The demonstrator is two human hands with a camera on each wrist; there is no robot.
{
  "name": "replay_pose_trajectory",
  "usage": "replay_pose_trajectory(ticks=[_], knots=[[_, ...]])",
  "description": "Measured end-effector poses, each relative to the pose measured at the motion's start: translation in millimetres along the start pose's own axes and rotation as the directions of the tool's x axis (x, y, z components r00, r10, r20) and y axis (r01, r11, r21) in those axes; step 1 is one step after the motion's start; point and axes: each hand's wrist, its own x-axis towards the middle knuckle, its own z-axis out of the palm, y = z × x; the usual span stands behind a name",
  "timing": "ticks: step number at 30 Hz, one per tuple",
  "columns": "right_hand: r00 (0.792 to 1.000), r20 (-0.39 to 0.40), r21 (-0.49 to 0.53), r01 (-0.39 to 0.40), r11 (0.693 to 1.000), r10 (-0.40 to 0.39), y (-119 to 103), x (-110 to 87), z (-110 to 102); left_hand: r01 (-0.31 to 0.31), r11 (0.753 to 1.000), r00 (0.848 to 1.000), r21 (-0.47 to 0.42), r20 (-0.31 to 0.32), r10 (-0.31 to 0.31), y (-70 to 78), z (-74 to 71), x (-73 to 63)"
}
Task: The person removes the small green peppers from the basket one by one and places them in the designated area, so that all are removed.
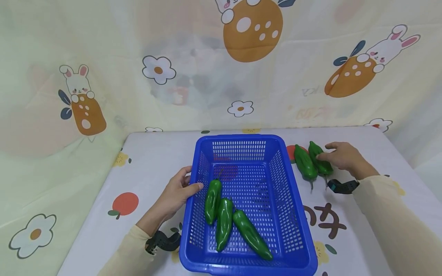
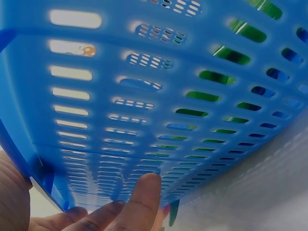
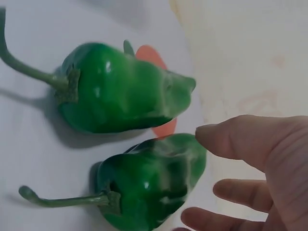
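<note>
My left hand (image 1: 179,189) holds the left side of a blue plastic basket (image 1: 246,266), thumb over the rim and fingers against the slotted outer wall (image 2: 110,101). Inside, toward the near left, lie three glossy long green peppers: one (image 1: 213,201) by the left wall, a second (image 1: 224,224) beside it, and a third (image 1: 252,234) slanting right. Two wider green peppers lie on the table right of the basket. Over the right one (image 1: 319,159) is my right hand (image 1: 345,159), fingers spread, thumb tip at its narrow end (image 3: 195,144). The other pepper (image 3: 120,91) lies alongside.
A pale cloth (image 1: 155,149) printed with fruit and flowers covers the table. Behind and to the left hangs a curtain (image 1: 193,96) with rabbit and carrot prints. Black straps with small devices (image 1: 342,186) sit on both wrists.
</note>
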Motion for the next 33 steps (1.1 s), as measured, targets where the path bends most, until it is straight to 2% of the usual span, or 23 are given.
replay_pose_trajectory(ticks=[4, 9, 15, 18, 25, 33], knots=[[0.999, -0.039, 0.001, 0.03, 1.0, -0.029, -6, -9.8, -4, 0.003, 1.0, 1.0, -0.001, 0.004, -0.003, 0.3, -0.4, 0.3], [0.997, -0.049, 0.024, 0.06, 0.998, -0.059, -18, -21.7, -11, -0.001, 1.0, 1.0, -0.003, 0.017, 0.001, -1.0, -1.4, 1.3], [0.995, -0.063, 0.041, 0.081, 0.996, -0.078, -41, -35.0, -15, -0.001, 1.0, 1.0, 0.001, 0.009, 0.001, 0.2, -1.4, 3.1], [0.99, -0.076, 0.045, 0.121, 0.992, -0.118, -56, -42.5, -13, -0.007, 1.0, 1.0, 0.004, 0.006, 0.007, 1.7, -1.8, 3.4], [0.969, -0.11, 0.061, 0.229, 0.971, -0.222, -95, -65.1, 1, -0.01, 1.0, 1.0, -0.003, 0.026, 0.011, 2.3, -3.6, 2.5], [0.927, -0.158, 0.103, 0.357, 0.928, -0.339, -129, -93.1, 24, -0.004, 1.0, 1.0, -0.01, 0.029, 0.005, 0.3, -2.2, 1.4]])
